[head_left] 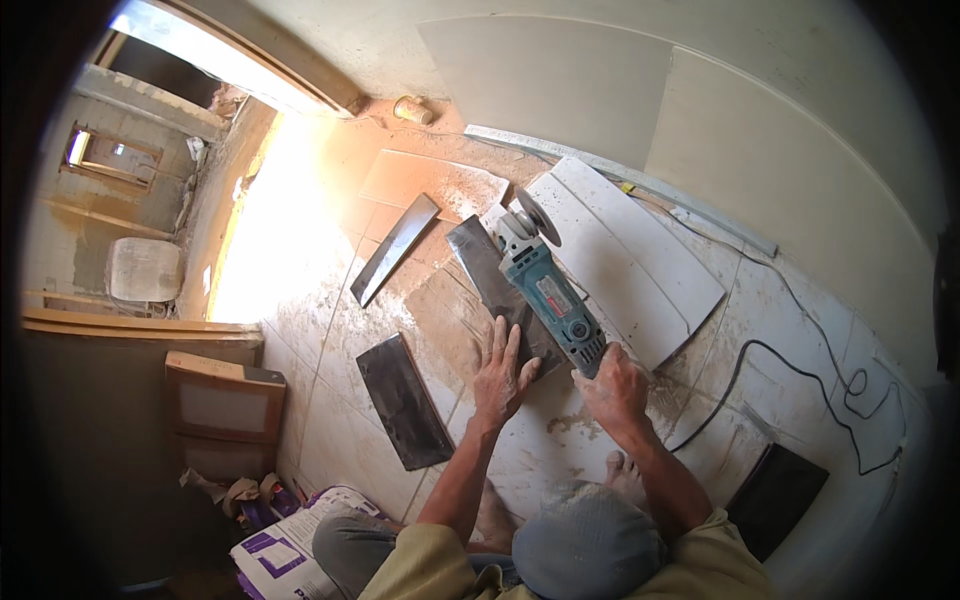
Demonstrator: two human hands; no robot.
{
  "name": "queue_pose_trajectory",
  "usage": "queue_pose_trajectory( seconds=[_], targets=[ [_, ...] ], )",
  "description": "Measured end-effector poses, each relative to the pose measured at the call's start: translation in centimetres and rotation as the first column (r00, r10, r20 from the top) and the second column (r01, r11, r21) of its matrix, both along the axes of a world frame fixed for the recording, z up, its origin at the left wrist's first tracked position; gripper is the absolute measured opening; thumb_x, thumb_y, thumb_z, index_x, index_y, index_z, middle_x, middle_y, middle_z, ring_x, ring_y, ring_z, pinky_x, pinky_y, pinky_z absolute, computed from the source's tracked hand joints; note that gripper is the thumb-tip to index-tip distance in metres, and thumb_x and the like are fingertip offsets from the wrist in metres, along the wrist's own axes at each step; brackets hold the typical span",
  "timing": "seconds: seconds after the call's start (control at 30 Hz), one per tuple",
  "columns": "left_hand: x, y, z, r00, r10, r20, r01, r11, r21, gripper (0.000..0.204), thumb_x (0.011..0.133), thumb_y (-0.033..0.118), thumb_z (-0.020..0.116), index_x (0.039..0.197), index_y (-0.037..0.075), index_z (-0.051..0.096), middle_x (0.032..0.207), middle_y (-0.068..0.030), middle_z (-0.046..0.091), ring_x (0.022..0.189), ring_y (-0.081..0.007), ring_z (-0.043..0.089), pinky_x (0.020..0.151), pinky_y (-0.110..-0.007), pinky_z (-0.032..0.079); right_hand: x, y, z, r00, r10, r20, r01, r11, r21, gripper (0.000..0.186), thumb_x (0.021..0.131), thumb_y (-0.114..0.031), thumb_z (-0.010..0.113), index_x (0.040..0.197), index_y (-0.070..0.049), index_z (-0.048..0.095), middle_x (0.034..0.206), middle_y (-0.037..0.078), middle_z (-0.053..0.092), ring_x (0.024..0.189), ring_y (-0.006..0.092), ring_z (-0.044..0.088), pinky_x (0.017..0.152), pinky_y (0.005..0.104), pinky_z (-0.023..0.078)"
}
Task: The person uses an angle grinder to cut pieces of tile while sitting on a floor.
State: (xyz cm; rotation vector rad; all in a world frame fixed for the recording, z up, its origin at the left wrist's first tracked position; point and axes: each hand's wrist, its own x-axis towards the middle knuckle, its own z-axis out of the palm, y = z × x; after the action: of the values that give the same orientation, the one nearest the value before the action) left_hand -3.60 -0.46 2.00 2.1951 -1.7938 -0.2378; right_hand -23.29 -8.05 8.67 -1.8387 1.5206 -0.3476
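A dark, dusty tile (475, 248) lies at the middle of the work spot. My left hand (500, 378) rests flat on its near end with the fingers spread. My right hand (613, 388) is closed round the rear end of a teal angle grinder (553, 300). The grinder lies along the tile's right side, its disc (540, 216) tilted up near the far end. Whether the disc turns or touches the tile, I cannot tell. Part of the tile is hidden beneath the grinder and my hand.
Large white tiles (630, 255) lie to the right. Other dark tiles (404, 400) and a shiny dark strip (395, 248) lie to the left, another dark tile (778, 500) at lower right. A black cord (790, 362) loops across the floor. Boxes (222, 400) and a bag (290, 550) stand near left.
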Motion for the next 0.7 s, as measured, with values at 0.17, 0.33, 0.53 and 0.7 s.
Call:
queue_pose_trajectory(
  seconds=[0.17, 0.33, 0.53, 0.7],
  targets=[
    [0.0, 0.4, 0.0, 0.991, -0.087, -0.102, 0.083, 0.996, -0.045, 0.075, 0.090, 0.043, 0.065, 0.147, 0.004, 0.037, 0.156, -0.0211, 0.031, 0.145, -0.0385, 0.028, 0.118, -0.051, 0.019, 3.6, -0.1, -0.7, 0.995, 0.055, -0.083, -0.057, 0.998, -0.032, 0.049, 0.077, -0.030, 0.079, 0.098, 0.003, 0.050, 0.086, 0.022, 0.064, 0.076, 0.0402, 0.067, 0.066, 0.0469, 0.055],
    [0.6, 0.3, 1.3, 0.972, -0.212, -0.103, 0.213, 0.977, -0.007, 0.085, 0.086, 0.045, 0.068, 0.149, 0.003, 0.031, 0.157, -0.0238, 0.027, 0.145, -0.0393, 0.027, 0.118, -0.051, 0.019, 4.8, 0.0, -1.7, 0.985, 0.102, -0.136, -0.112, 0.991, -0.075, 0.051, 0.078, -0.032, 0.079, 0.101, 0.002, 0.049, 0.085, 0.018, 0.064, 0.073, 0.0328, 0.070, 0.060, 0.0396, 0.057],
    [2.4, 0.3, 0.8, 0.971, -0.220, -0.095, 0.223, 0.974, 0.023, 0.090, 0.086, 0.044, 0.069, 0.151, 0.002, 0.024, 0.158, -0.0238, 0.023, 0.145, -0.0415, 0.025, 0.119, -0.051, 0.016, 6.1, 0.5, -1.6, 0.979, 0.138, -0.148, -0.148, 0.987, -0.061, 0.051, 0.077, -0.031, 0.080, 0.100, 0.001, 0.048, 0.087, 0.018, 0.063, 0.072, 0.0340, 0.069, 0.062, 0.0445, 0.057],
    [2.4, 1.0, 0.0, 0.977, -0.205, -0.060, 0.210, 0.974, 0.084, 0.084, 0.087, 0.043, 0.068, 0.149, 0.002, 0.029, 0.157, -0.0234, 0.024, 0.146, -0.0396, 0.025, 0.120, -0.053, 0.013, 6.9, 1.1, -0.9, 0.975, 0.113, -0.190, -0.108, 0.993, 0.035, 0.050, 0.076, -0.028, 0.080, 0.099, 0.001, 0.047, 0.088, 0.020, 0.063, 0.074, 0.0358, 0.069, 0.063, 0.0474, 0.056]
  ],
)
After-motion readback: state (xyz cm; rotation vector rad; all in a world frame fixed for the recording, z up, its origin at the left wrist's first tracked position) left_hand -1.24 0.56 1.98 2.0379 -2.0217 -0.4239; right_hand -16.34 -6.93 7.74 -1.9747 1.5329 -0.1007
